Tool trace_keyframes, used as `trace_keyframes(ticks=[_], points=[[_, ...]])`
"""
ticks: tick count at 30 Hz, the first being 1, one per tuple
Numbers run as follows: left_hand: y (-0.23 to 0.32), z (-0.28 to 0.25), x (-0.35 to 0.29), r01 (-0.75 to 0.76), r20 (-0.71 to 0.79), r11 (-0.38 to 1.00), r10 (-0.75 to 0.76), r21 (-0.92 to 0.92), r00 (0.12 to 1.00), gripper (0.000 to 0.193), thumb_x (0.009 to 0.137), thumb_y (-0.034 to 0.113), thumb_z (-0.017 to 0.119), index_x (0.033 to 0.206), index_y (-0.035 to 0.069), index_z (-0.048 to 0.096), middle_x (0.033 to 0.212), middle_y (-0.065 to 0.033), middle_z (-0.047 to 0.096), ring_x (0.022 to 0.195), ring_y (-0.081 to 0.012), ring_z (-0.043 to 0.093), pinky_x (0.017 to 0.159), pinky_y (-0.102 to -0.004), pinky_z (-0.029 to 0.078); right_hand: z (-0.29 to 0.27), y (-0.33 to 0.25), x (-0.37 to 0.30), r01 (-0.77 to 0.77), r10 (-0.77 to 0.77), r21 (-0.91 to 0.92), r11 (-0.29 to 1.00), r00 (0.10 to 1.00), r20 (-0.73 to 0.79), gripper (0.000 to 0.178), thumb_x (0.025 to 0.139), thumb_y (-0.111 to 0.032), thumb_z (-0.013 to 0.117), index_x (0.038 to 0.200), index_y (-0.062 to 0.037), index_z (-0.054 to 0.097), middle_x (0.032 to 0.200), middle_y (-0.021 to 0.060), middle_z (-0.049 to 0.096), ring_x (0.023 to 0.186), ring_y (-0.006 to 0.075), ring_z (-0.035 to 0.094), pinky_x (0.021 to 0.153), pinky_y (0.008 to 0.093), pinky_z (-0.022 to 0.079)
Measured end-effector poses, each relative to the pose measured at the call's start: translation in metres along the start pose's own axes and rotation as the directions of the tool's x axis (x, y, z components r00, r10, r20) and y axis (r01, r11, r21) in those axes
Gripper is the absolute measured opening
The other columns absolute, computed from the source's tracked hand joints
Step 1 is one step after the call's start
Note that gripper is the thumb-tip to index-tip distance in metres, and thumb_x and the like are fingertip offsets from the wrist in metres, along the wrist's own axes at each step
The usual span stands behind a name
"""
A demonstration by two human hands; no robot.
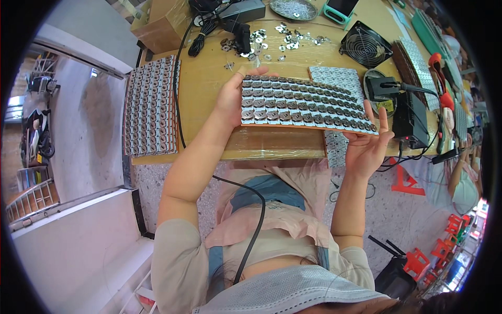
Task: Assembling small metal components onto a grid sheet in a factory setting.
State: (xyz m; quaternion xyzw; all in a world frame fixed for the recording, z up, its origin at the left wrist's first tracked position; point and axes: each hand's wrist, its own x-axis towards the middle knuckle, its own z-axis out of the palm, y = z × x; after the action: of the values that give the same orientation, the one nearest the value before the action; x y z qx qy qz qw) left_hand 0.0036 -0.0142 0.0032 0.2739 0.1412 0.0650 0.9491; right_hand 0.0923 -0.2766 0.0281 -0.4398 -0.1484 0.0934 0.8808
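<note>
Above the table's front edge I hold a long panel (303, 107) with an orange underside, tilted slightly. Its top carries rows of dark round pieces on silvery squares. My left hand (230, 102) is closed on the panel's left end, most of its fingers hidden behind. At the other end, my right hand (368, 146) grips the lower right corner, with two fingers pointing up past the edge. A stack of similar panels (151, 107) lies at the left of the table. Silvery panels (334, 77) lie partly hidden behind the held one.
Loose metal discs (261, 44) are scattered at the back of the table (209, 73). A black fan (366, 44), a black power box (410, 125) and cables stand to the right. A cardboard box (162, 23) sits back left. One black cord (180, 104) crosses the table and hangs before me.
</note>
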Motion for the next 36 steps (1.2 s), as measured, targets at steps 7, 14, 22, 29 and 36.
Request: trace_keyframes(ticks=[7,14,22,29,36], points=[[0.0,-0.001,-0.001,-0.008,-0.018,1.0,0.008,0.022,1.0,0.051,0.099,0.035,0.022,0.129,-0.002,0.041,0.126,-0.021,0.051,0.113,-0.0335,0.053,0.096,-0.0452,0.045,-0.001,0.0,0.0,-0.005,0.005,0.006,1.0,1.0,-0.006,0.066,0.096,-0.049,0.031,0.139,-0.0022,0.017,0.133,0.0266,0.041,0.091,0.0311,0.065,0.066,0.0396,0.061],[0.0,-0.005,0.001,-0.004,0.006,1.0,0.004,0.007,1.0,0.051,0.099,0.036,0.021,0.128,-0.001,0.04,0.125,-0.0212,0.052,0.112,-0.0344,0.053,0.096,-0.0455,0.044,-0.001,0.0,0.0,-0.009,0.009,0.004,1.0,1.0,0.0,0.064,0.096,-0.049,0.03,0.139,-0.0027,0.019,0.132,0.025,0.043,0.091,0.0315,0.065,0.066,0.0389,0.061],[0.0,-0.01,0.002,0.019,0.005,1.0,-0.019,-0.008,1.0,0.055,0.098,0.037,0.024,0.131,-0.005,0.038,0.131,-0.0239,0.046,0.119,-0.0361,0.048,0.103,-0.0464,0.038,0.003,-0.001,-0.001,-0.025,0.025,0.002,1.0,0.999,-0.024,0.059,0.096,-0.048,0.03,0.138,-0.0056,0.024,0.133,0.0239,0.042,0.088,0.0317,0.065,0.064,0.0399,0.06],[-0.002,-0.008,0.003,0.028,0.051,0.999,-0.026,-0.037,0.998,0.057,0.098,0.038,0.028,0.132,-0.006,0.038,0.133,-0.0255,0.044,0.121,-0.0364,0.045,0.104,-0.0467,0.036,-0.003,-0.002,0.0,-0.017,0.018,0.051,0.999,1.0,-0.016,0.061,0.097,-0.044,0.034,0.139,-0.0032,0.018,0.136,0.0249,0.037,0.089,0.0349,0.065,0.064,0.0433,0.06],[-0.003,-0.008,0.005,0.02,0.049,1.0,-0.02,-0.006,0.999,0.057,0.097,0.04,0.032,0.133,-0.004,0.038,0.132,-0.0229,0.045,0.12,-0.0347,0.047,0.102,-0.0468,0.038,-0.005,-0.003,0.0,-0.019,0.019,0.025,1.0,1.0,-0.012,0.064,0.096,-0.046,0.033,0.14,-0.0025,0.017,0.138,0.0251,0.033,0.091,0.0317,0.065,0.063,0.043,0.06]])
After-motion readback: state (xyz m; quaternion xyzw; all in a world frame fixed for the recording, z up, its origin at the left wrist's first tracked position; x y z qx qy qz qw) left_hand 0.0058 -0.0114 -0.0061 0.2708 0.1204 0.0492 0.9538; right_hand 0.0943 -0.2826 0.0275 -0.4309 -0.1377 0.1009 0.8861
